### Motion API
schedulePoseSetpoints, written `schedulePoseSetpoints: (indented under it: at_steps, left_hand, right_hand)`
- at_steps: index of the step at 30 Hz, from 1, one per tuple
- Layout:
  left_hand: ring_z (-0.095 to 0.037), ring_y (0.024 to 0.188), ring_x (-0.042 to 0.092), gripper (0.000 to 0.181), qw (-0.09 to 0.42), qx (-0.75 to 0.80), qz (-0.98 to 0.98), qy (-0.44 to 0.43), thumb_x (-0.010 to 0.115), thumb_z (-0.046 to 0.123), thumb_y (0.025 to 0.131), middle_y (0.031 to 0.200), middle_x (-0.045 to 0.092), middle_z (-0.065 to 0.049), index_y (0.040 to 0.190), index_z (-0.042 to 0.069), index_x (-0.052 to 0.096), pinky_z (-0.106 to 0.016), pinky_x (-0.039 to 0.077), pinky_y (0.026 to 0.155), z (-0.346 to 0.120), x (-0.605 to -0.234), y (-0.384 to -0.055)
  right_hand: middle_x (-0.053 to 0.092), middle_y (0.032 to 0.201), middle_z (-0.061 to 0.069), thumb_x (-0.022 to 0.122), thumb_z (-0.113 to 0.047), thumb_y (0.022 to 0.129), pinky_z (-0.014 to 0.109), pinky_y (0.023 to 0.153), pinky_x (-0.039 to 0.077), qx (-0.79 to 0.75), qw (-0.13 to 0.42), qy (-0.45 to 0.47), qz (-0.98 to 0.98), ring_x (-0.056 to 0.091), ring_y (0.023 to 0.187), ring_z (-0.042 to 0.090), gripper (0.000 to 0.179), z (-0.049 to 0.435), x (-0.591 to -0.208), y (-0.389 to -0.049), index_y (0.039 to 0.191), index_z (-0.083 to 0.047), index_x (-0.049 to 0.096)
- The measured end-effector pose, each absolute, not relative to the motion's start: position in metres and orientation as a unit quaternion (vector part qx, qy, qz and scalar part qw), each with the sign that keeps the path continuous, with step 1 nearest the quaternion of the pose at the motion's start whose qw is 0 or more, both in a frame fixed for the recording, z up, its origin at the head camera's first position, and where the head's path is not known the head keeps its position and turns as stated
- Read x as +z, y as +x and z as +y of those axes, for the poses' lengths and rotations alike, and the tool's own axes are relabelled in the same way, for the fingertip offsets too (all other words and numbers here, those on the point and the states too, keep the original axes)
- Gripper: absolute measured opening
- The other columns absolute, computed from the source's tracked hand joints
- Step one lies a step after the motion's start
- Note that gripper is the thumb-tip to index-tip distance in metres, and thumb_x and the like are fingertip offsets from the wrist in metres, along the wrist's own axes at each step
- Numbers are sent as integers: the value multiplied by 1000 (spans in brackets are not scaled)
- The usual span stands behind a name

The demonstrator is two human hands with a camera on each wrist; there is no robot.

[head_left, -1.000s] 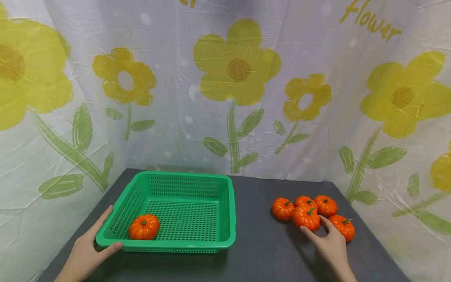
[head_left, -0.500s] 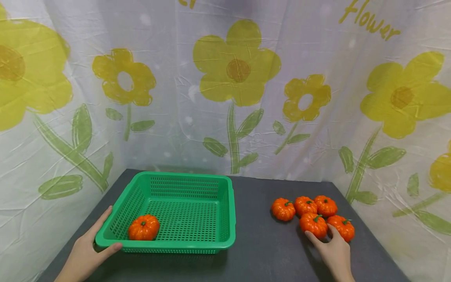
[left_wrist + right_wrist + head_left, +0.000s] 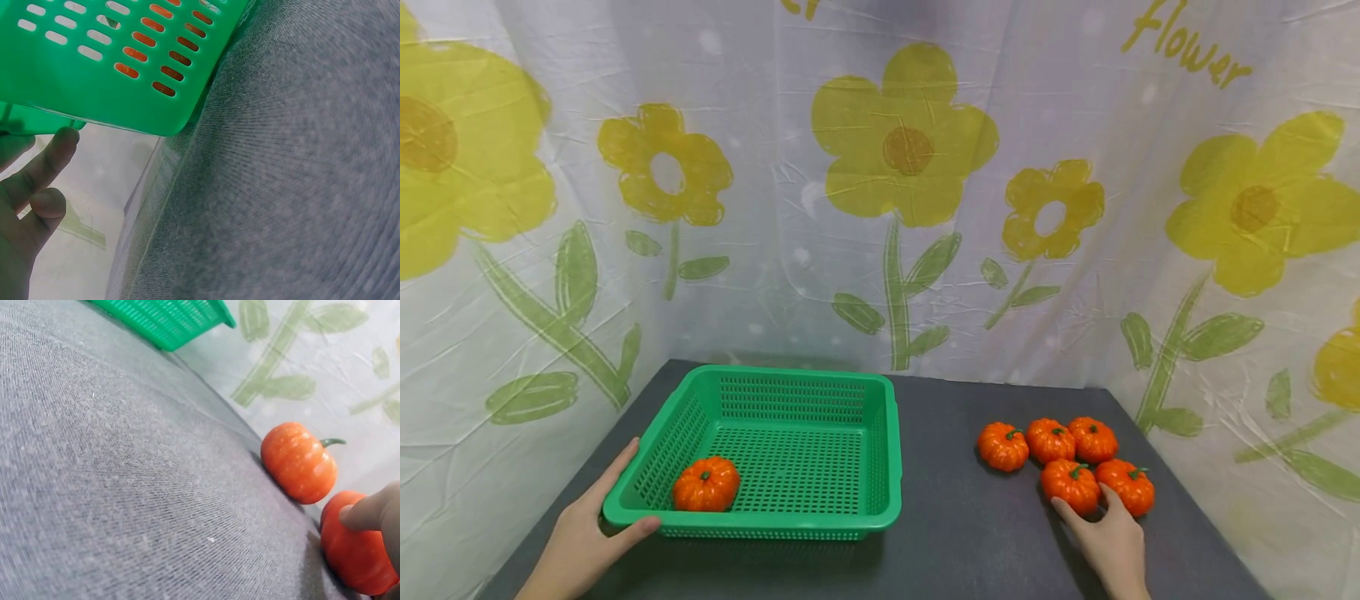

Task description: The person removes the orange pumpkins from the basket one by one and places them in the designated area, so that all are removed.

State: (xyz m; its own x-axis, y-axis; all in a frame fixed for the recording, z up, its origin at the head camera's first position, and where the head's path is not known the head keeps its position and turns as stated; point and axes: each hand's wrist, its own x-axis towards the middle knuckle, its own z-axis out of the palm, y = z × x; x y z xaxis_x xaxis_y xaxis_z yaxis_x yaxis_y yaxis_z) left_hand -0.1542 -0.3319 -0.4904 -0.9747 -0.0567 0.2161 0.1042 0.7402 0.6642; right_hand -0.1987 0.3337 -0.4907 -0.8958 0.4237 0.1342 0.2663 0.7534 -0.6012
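A green plastic basket (image 3: 790,521) with slotted walls sits at the left of the dark table, with one small orange pumpkin (image 3: 706,485) in its front left corner. My left hand (image 3: 580,533) grips that corner, thumb along the front rim and fingers along the left side. On the right, my right hand (image 3: 1112,537) holds another small pumpkin (image 3: 1066,483) between thumb and fingers, low at the table surface. In the right wrist view, the thumb lies on this pumpkin (image 3: 356,553); the other fingers are mostly hidden.
Around the held pumpkin are several more: a left one (image 3: 1002,447), two at the back, including the far right one (image 3: 1093,439), and one (image 3: 1126,487) close on its right. A white curtain (image 3: 775,250) with yellow flowers surrounds the dark table (image 3: 955,508).
My right hand has moved the held pumpkin slightly right, towards the front and down, away from overlapping the back pumpkin. The left hand and the basket have stayed in place.
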Motion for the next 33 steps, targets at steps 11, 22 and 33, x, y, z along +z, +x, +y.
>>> schedulePoseSetpoints:
  at_steps: [11,22,33]
  left_hand:
    - [-65,134,45,107,111,-359,-927,-13,80,40,95,164,33,-36,173,28,7,-83,43,92,-333,-491,-156]
    - [-64,134,45,107,113,-360,-926,-17,79,39,95,166,32,-33,173,30,7,-83,43,91,-333,-493,-155]
    - [-64,134,45,106,122,-358,-925,-19,80,39,95,166,31,-32,173,30,8,-83,43,90,-332,-493,-155]
  right_hand:
    - [42,144,51,73,-60,94,74,106,43,302,129,-187,-926,49,125,68,106,334,-494,-201,149,23,34]
    - [44,141,52,78,-60,90,74,101,45,296,145,-198,-923,51,121,68,112,332,-496,-199,150,22,33]
    - [47,141,48,81,-53,90,74,99,46,288,171,-194,-922,53,121,65,104,329,-491,-199,148,21,39]
